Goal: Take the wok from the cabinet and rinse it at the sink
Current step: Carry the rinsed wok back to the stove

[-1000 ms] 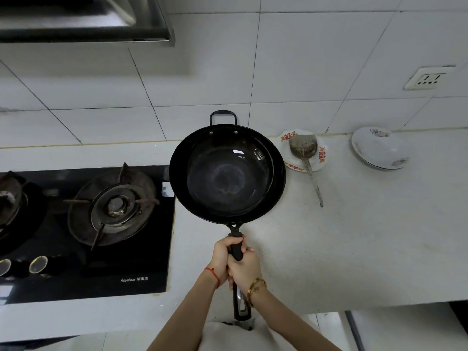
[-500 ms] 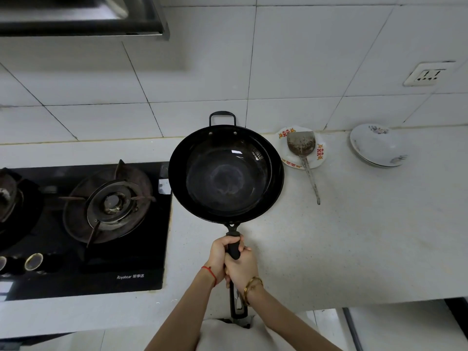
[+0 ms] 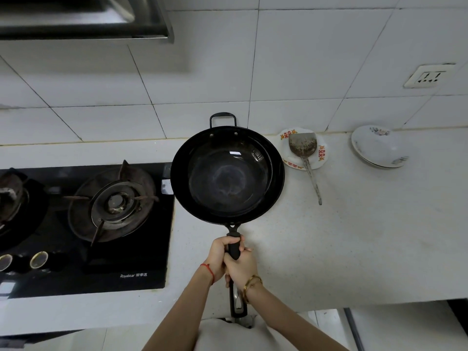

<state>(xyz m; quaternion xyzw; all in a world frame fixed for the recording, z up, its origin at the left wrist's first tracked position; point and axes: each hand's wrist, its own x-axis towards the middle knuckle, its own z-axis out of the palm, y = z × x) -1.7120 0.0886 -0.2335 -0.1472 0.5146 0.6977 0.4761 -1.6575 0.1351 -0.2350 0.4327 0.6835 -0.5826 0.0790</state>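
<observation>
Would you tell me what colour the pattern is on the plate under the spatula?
Red and yellow on white, seen in the head view: plate, spatula.

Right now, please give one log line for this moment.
hands: both grip wok handle | wok: over counter, beside stove | sink: unseen

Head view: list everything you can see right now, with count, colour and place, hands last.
black round metal wok: 1, black, held over the counter beside the stove
long black wok handle: 1, black, gripped by both hands
black glass gas stove: 1, black, left, two burners showing
steel range hood: 1, grey, top left
patterned white plate: 1, white with red marks, by the wall
metal spatula: 1, grey, blade on that plate
white flowered dishes: stacked, number unclear, right
wall socket: 1, white, upper right
pale speckled counter: 1, whitish
left hand: 1, red string at wrist
right hand: 1, gold bangle at wrist
</observation>
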